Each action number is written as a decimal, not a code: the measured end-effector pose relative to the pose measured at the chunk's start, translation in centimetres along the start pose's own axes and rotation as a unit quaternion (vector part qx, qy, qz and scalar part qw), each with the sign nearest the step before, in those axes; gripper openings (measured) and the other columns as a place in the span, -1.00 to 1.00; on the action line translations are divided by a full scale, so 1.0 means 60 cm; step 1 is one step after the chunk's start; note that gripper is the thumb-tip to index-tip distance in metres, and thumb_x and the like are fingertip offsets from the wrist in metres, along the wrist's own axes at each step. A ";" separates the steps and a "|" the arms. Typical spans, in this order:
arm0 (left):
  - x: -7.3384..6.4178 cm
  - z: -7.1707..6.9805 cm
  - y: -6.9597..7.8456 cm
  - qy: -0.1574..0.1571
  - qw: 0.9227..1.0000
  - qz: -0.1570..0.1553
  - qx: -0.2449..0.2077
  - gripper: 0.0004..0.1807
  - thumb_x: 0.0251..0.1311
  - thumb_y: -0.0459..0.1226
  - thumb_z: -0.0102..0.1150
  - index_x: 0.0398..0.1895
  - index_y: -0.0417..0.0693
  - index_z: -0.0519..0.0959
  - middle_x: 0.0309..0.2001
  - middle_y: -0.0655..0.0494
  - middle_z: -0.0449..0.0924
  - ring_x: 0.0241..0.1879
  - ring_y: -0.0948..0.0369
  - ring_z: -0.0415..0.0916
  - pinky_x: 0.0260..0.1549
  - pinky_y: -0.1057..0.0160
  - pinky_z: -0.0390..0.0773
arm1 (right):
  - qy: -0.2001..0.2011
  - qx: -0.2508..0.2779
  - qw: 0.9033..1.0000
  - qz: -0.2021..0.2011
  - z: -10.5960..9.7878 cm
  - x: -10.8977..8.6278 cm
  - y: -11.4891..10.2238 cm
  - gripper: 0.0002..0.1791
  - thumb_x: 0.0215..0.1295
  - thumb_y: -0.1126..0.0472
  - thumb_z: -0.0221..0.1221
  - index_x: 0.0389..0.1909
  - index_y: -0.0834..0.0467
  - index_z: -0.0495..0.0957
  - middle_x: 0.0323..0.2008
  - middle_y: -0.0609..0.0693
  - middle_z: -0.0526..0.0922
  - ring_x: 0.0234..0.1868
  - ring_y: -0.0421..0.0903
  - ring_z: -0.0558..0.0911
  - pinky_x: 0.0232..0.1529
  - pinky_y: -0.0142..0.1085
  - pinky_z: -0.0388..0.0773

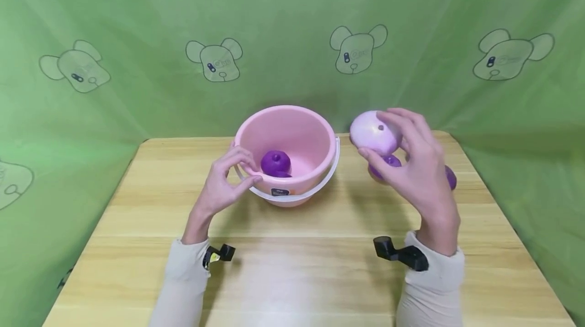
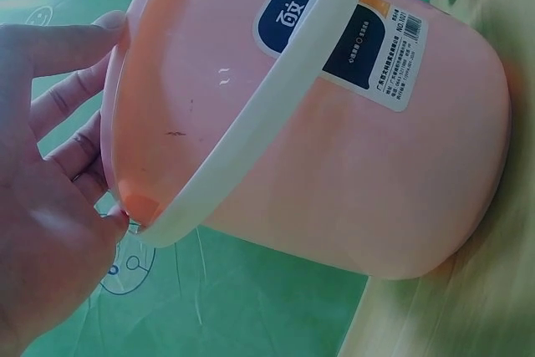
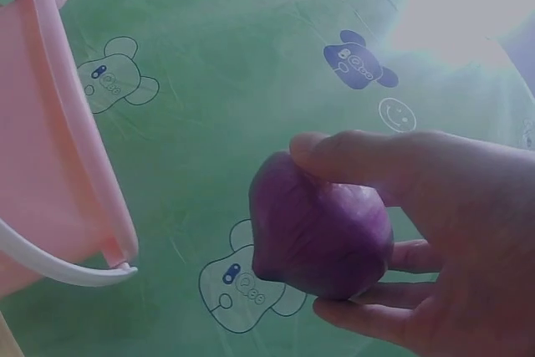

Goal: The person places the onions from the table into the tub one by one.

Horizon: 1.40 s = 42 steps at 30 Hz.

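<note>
A pink bucket stands on the table with its white handle lowered over the front. My left hand pinches the bucket's left rim between thumb and fingers. Inside the bucket lies a purple onion, with part of another purple thing showing at the near wall. To the right of the bucket, my right hand holds an onion above the table, thumb on one side and fingers on the other. It looks pale in the head view, streaked purple in the right wrist view.
Beneath the right hand, a purple thing rests on the table, and a second purple one shows beyond the wrist. A green curtain with printed mouse heads hangs behind the wooden table.
</note>
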<state>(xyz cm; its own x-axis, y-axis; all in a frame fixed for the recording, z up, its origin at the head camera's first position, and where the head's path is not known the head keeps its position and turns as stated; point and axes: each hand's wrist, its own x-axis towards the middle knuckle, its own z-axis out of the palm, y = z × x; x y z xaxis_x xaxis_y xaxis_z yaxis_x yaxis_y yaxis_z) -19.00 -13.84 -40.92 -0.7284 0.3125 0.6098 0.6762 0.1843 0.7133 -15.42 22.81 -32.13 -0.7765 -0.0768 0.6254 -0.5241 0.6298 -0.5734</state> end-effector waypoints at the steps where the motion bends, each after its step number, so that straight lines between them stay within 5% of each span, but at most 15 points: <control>1: 0.000 0.000 0.000 0.000 1.000 -0.001 0.000 -0.78 0.04 -0.48 0.49 -0.27 -0.15 0.66 -0.23 -0.04 0.66 -0.06 -0.08 0.57 0.59 -0.05 -0.18 | 0.003 0.001 1.000 -0.001 0.001 0.000 0.000 -0.26 0.01 0.26 0.59 0.29 0.07 0.58 0.30 -0.03 0.50 0.23 0.00 0.54 0.13 -0.56 0.53; 12: 0.003 0.010 0.001 -0.005 1.000 0.003 -0.001 -0.78 0.03 -0.48 0.48 -0.28 -0.13 0.66 -0.22 -0.02 0.66 -0.06 -0.11 0.57 0.59 -0.05 -0.19 | 0.044 0.005 0.999 -0.025 0.017 -0.003 -0.001 -0.23 -0.06 0.31 0.61 0.27 0.11 0.59 0.32 0.00 0.51 0.26 0.04 0.56 0.16 -0.44 0.58; 24: 0.011 0.018 0.004 -0.007 1.000 0.013 0.005 -0.77 0.02 -0.49 0.50 -0.28 -0.13 0.66 -0.21 0.00 0.66 -0.05 -0.01 0.59 0.59 -0.08 -0.14 | 0.033 0.028 0.997 -0.057 0.046 -0.003 -0.004 -0.20 -0.07 0.35 0.61 0.29 0.20 0.55 0.36 0.09 0.49 0.29 0.05 0.54 0.23 -0.42 0.55; 33: 0.007 0.000 0.009 0.005 1.000 0.011 0.004 -0.75 -0.01 -0.51 0.51 -0.27 -0.14 0.67 -0.22 -0.03 0.66 -0.07 -0.06 0.57 0.58 -0.11 -0.15 | 0.009 0.073 0.996 -0.044 0.069 0.010 -0.048 -0.21 -0.05 0.49 0.55 0.28 0.39 0.48 0.35 0.28 0.46 0.27 0.17 0.56 0.23 -0.42 0.54; 42: 0.003 0.000 0.006 0.004 1.000 0.000 0.010 -0.75 0.00 -0.50 0.50 -0.27 -0.13 0.67 -0.21 -0.07 0.66 -0.05 -0.10 0.57 0.57 -0.17 -0.14 | -0.010 0.078 0.996 -0.039 0.106 0.006 -0.004 -0.18 -0.05 0.31 0.61 0.31 0.19 0.52 0.37 0.12 0.44 0.29 0.09 0.53 0.21 -0.31 0.60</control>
<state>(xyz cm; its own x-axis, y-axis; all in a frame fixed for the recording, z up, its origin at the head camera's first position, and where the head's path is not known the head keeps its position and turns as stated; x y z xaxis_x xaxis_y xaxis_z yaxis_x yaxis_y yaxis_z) -18.88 -13.71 -40.59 -0.7288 0.3052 0.6129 0.6785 0.2021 0.7062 -17.80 17.71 -35.10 -0.7366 -0.1372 0.6622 -0.6305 0.4936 -0.5990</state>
